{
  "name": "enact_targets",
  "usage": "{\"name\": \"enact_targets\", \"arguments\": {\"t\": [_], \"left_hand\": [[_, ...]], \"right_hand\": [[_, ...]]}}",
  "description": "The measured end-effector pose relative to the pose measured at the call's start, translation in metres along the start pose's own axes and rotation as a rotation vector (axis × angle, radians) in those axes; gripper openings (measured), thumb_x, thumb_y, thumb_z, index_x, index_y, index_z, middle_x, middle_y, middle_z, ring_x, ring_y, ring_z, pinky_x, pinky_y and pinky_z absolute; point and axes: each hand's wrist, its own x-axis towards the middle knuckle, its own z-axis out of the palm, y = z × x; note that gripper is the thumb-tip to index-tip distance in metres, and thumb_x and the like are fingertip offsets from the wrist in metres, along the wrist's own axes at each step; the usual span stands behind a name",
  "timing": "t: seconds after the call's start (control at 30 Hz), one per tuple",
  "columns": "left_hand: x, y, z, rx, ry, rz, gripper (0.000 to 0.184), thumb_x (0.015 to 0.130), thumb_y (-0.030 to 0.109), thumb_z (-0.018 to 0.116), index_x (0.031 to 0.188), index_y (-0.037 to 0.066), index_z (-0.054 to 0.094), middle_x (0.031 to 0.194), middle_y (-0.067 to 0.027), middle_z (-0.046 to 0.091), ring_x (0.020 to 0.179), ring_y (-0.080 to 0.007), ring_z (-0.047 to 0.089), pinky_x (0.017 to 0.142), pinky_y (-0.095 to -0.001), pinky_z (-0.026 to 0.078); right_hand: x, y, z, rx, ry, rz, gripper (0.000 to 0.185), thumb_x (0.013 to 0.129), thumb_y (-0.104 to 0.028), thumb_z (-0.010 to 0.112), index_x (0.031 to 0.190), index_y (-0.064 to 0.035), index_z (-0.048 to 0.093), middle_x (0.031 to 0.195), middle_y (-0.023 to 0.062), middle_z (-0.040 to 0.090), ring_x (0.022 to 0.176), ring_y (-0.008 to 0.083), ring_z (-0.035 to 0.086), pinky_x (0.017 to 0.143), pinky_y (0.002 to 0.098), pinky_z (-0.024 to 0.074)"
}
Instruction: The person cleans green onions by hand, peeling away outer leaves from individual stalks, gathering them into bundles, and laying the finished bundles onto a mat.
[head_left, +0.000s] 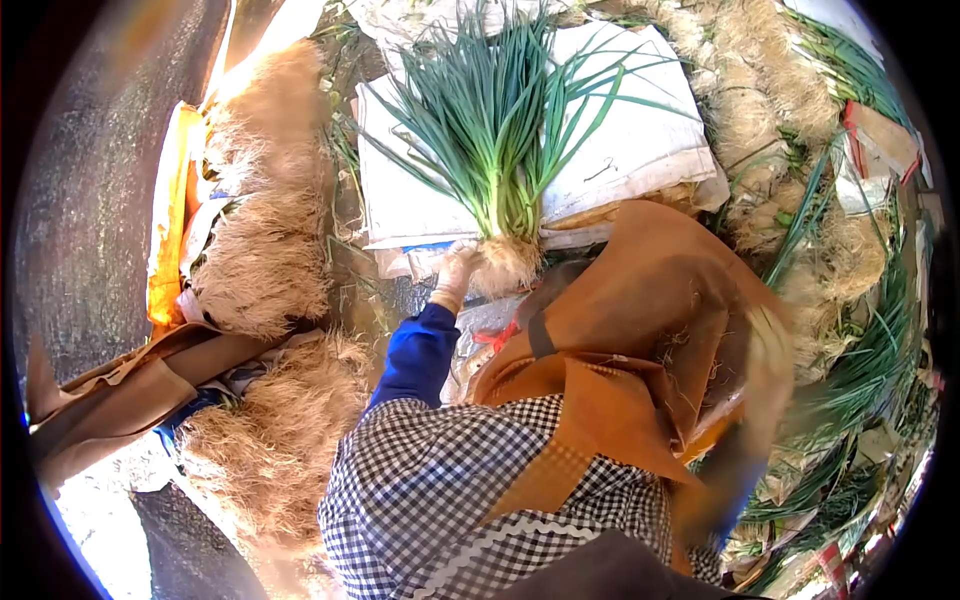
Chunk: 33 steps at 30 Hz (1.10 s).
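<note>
A bunch of green onions (495, 150) lies on a folded white sack (630, 140), its leaves fanned away from me and its pale roots (507, 264) at the near edge. My left hand (457, 272), in a pale glove with a blue sleeve behind it, is closed at the left side of the root end. Off to my right, my right hand (770, 350) is smeared by motion beside the brown apron, so its fingers do not show clearly.
A brown apron (640, 290) covers my lap over a checked garment (440, 470). Heaps of dry, root-like fibres (265, 190) line the left side. More green onions (870, 370) are piled along the right, near a red and white packet (875, 150).
</note>
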Motion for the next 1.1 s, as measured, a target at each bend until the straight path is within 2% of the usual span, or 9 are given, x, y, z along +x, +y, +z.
{"name": "enact_targets", "arguments": {"t": [0.13,0.2,0.3,0.33,0.47,0.67,0.83,1.03,1.1], "left_hand": [[-0.02,0.015,0.037,0.182,-0.034,0.078,0.001,0.085,0.007,0.055,0.085,0.007,0.056,0.082,-0.001,0.058,0.072,-0.0128,0.054,0.07,-0.0256,0.046],[-0.028,0.017,0.041,0.32,-0.028,0.127,0.001,0.085,0.006,0.056,0.084,0.006,0.056,0.081,0.0,0.057,0.072,-0.0109,0.052,0.07,-0.0238,0.044],[-0.03,0.023,0.054,0.307,-0.107,0.274,0.005,0.083,0.007,0.058,0.085,0.003,0.057,0.085,0.0003,0.055,0.079,-0.0113,0.048,0.073,-0.0252,0.041],[-0.033,0.03,0.054,0.498,-0.121,0.333,0.006,0.081,0.008,0.06,0.083,0.004,0.056,0.084,-0.0004,0.053,0.081,-0.0121,0.047,0.075,-0.0272,0.04],[-0.056,0.023,0.032,0.302,-0.026,0.269,0.013,0.081,0.013,0.061,0.088,0.002,0.058,0.088,-0.0049,0.055,0.082,-0.0169,0.051,0.079,-0.029,0.04],[-0.132,0.057,0.004,-0.446,0.271,0.104,0.023,0.081,0.02,0.064,0.098,0.006,0.057,0.081,-0.0037,0.057,0.075,-0.0172,0.053,0.074,-0.0327,0.043],[-0.173,0.012,-0.112,-0.688,0.422,0.041,0.021,0.082,0.019,0.061,0.101,0.008,0.062,0.095,-0.0074,0.065,0.083,-0.0229,0.059,0.076,-0.0393,0.045],[-0.118,0.032,-0.05,1.303,0.564,-0.046,0.043,0.085,0.018,0.053,0.125,0.004,0.049,0.114,-0.0184,0.057,0.106,-0.0337,0.053,0.09,-0.0385,0.042],[-0.071,0.06,0.006,1.086,0.412,0.186,0.053,0.082,0.017,0.06,0.131,0.007,0.043,0.138,-0.0143,0.037,0.127,-0.0274,0.037,0.105,-0.0373,0.029]], "right_hand": [[0.12,-0.09,0.16,-0.086,-0.267,-0.802,0.042,0.089,-0.011,0.044,0.131,-0.0193,0.044,0.133,0.0011,0.045,0.102,0.0166,0.053,0.084,0.0303,0.0452],[0.148,-0.124,0.261,-0.202,-0.489,-0.865,0.046,0.088,-0.012,0.042,0.132,-0.0242,0.041,0.135,-0.0006,0.042,0.094,0.0165,0.054,0.074,0.0292,0.0463],[0.152,-0.119,0.409,0.379,-0.569,-0.986,0.043,0.086,-0.018,0.043,0.128,-0.0282,0.046,0.132,-0.0009,0.044,0.091,0.0178,0.057,0.07,0.0308,0.047],[0.159,-0.133,0.385,-0.638,-0.594,-1.092,0.04,0.086,-0.018,0.044,0.124,-0.0277,0.05,0.13,-0.0009,0.046,0.092,0.0186,0.057,0.071,0.0325,0.0471],[0.189,-0.124,0.386,-0.228,-0.605,-0.847,0.031,0.083,-0.017,0.047,0.112,-0.0226,0.058,0.127,0.0,0.048,0.091,0.0194,0.057,0.071,0.0335,0.0472],[0.218,-0.145,0.346,-0.369,-0.739,-0.855,0.026,0.082,-0.016,0.05,0.105,-0.0193,0.061,0.127,0.0025,0.048,0.09,0.0215,0.056,0.071,0.0351,0.0467],[0.204,-0.11,0.399,-0.434,-0.226,-1.131,0.022,0.083,-0.017,0.049,0.1,-0.0165,0.063,0.124,0.0044,0.05,0.094,0.0232,0.054,0.072,0.0355,0.0458],[0.157,-0.11,0.473,-0.17,-0.712,-0.931,0.028,0.084,-0.011,0.048,0.11,-0.0157,0.057,0.088,0.0048,0.057,0.076,0.0206,0.056,0.063,0.0347,0.0465],[0.187,-0.125,0.419,-0.077,-0.792,-0.791,0.028,0.086,-0.015,0.045,0.113,-0.0156,0.054,0.075,0.007,0.057,0.061,0.0212,0.057,0.056,0.037,0.0478]]}}
